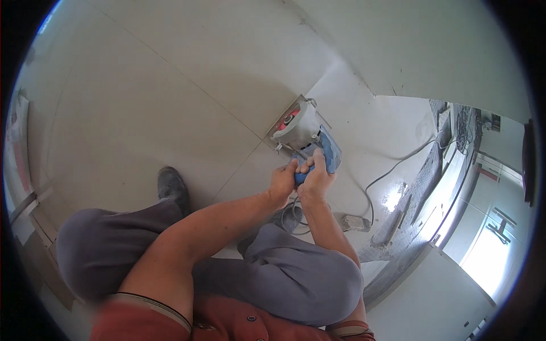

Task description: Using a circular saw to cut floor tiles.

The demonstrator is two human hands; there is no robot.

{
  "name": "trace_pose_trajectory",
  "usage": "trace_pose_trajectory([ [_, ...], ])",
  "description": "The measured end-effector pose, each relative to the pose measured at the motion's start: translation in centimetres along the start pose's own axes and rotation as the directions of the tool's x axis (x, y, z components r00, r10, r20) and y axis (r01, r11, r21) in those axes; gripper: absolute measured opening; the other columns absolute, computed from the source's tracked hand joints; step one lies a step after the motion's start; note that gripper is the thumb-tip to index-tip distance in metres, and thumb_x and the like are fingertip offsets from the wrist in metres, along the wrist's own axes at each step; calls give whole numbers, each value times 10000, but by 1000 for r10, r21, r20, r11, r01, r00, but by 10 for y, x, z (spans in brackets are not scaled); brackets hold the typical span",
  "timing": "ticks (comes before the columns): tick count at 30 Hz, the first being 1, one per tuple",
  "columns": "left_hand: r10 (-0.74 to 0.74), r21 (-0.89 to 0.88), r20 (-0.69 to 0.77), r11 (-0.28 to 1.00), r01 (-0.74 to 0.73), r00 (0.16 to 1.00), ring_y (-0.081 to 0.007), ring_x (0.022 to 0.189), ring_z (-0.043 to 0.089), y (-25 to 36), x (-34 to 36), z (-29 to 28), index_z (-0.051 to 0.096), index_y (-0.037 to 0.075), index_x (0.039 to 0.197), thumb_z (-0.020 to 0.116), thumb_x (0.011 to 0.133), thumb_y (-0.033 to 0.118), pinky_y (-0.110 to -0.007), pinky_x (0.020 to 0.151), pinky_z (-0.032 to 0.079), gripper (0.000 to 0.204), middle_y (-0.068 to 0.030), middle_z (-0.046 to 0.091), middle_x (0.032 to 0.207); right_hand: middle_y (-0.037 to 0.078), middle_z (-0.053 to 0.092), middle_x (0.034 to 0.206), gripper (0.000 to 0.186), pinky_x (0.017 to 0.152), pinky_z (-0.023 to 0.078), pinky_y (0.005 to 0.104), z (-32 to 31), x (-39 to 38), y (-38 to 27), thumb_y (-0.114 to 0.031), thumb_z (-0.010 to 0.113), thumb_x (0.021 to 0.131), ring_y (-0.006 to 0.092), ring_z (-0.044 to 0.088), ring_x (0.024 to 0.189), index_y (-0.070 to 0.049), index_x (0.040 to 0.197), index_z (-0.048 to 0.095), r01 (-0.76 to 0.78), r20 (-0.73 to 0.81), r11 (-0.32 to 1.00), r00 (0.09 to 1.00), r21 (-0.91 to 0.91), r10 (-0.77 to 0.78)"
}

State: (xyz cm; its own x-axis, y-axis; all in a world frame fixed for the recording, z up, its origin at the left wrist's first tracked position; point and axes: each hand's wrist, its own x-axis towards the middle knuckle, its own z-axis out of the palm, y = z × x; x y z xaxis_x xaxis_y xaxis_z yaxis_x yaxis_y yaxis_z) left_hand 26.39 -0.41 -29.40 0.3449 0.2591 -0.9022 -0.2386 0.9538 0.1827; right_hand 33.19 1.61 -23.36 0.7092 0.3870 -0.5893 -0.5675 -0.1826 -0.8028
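Both of my hands are closed around the rear handle of a circular saw with a pale grey blade guard, a blue motor housing and a red disc on its left side. My left hand wraps the handle from the left. On the other side, my right hand grips it close to the blue housing, fingers curled round. The saw's flat base plate rests at the joint lines of the large pale floor tiles. Where the blade meets the tile is hidden by the guard and base.
A grey cord curves across the floor on the right, near a dusty grey block. Rough, uncovered ground with rubble lies farther right. A pale wall rises at upper right. My boot stands left of the saw.
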Motion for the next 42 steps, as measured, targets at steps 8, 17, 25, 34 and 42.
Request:
trace_pose_trajectory([
  [8, 35, -40, -64, 998, -38, 997, -156, 627, 564, -1, -2, 4, 614, 29, 905, 528, 953, 361, -315, 507, 443, 347, -64, 605, 792, 29, 471, 566, 199, 428, 430, 304, -2, 0, 2, -71, 606, 852, 137, 467, 439, -38, 685, 504, 11, -8, 1000, 1000, -14, -11],
  [17, 39, -37, -54, 999, -41, 998, -128, 744, 547, -7, 0, 7, 607, 89, 951, 537, 965, 335, -294, 630, 429, 256, -18, 592, 855, 30, 485, 600, 143, 452, 420, 312, -11, 6, 4, -91, 604, 875, 138, 464, 463, -56, 757, 530, -15, 8, 1000, 1000, -11, 15],
  [25, 16, -70, -19, 997, -17, 1000, -140, 854, 562, -7, -3, 5, 607, 55, 995, 529, 972, 293, -300, 750, 450, 252, -31, 597, 917, 34, 506, 592, 185, 458, 404, 286, -17, 6, 6, -42, 609, 862, 117, 475, 456, -23, 697, 527, -2, 23, 1000, 1000, -21, 2],
  [34, 61, -87, -56, 994, -66, 997, -126, 674, 553, -9, 6, 9, 622, 26, 936, 559, 947, 320, -300, 546, 423, 301, -35, 603, 827, 17, 493, 584, 163, 444, 389, 281, -13, 7, 2, -21, 599, 862, 114, 454, 452, -30, 711, 538, 11, -4, 999, 1000, 51, -11],
  [42, -93, -254, 113, 960, 119, 989, -162, 790, 593, 10, 3, 7, 588, 42, 995, 571, 949, 305, -323, 679, 484, 268, -37, 591, 883, 22, 484, 587, 161, 448, 401, 291, -13, 9, 6, -46, 610, 860, 118, 449, 448, -34, 719, 533, 40, 12, 999, 999, 24, -40],
])
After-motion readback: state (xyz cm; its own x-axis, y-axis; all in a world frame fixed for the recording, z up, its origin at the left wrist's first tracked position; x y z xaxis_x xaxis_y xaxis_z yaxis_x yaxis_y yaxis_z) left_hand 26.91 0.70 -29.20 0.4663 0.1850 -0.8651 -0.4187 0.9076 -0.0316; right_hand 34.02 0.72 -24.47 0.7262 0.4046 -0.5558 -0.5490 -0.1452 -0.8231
